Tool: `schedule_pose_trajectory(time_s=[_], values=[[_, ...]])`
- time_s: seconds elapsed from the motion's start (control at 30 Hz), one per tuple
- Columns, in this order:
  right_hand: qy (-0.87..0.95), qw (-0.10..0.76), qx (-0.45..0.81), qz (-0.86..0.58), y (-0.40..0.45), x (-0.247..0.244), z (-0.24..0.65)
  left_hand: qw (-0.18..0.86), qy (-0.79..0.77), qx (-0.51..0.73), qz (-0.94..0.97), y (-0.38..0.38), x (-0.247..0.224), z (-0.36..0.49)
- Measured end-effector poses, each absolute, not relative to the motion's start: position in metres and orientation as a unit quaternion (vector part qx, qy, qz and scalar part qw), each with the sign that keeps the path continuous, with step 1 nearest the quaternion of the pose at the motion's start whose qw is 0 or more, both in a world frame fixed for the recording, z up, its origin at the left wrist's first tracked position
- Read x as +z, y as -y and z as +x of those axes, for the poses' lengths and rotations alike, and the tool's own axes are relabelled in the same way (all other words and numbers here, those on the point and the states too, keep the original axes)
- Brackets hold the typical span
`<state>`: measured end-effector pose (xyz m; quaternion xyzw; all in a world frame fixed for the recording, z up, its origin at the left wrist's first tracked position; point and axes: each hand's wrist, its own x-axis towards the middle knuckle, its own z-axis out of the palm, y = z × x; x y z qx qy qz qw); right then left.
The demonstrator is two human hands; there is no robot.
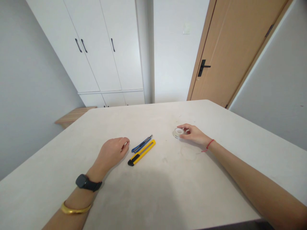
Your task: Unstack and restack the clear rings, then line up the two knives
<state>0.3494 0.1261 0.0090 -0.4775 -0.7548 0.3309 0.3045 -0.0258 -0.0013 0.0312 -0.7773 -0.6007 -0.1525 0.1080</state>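
1. The left hand (111,153) lies on the table (211,113). Its fingers are curled and close together, and it holds nothing. Its fingertips are near the end of the blue knife (141,144), but I can't tell if they touch it.

2. The right hand (194,134) is on the tape roll (178,133). Its thumb and fingers are clamped on the roll from the right side.

3. The tape roll sits on the table, to the right of the two knives and well apart from them. It is small and white, with a clear band of tape around it.

4. The blue knife and the yellow knife (141,152) lie on the table between the hands. They lie at a slant, just beside each other. The blue one is a bit thinner and is farther from the person.

5. A black watch (83,182) and a gold bangle (75,209) are on the left arm. A red string (208,144) is tied on the right wrist.

6. Past the table, there is a white cupboard (96,48) with dark handles. To the right is a wood door (216,54) with a black handle (202,66). A wood shelf (74,115) sticks out from the left wall.
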Motion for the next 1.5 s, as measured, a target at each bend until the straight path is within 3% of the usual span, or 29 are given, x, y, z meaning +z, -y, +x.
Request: schedule_pose_trajectory(time_s=[1.5], values=[[0.762,0.290,0.344,-0.465,-0.130,-0.004,0.345,0.074,0.593,-0.142,-0.790,0.002,0.029,-0.025]])
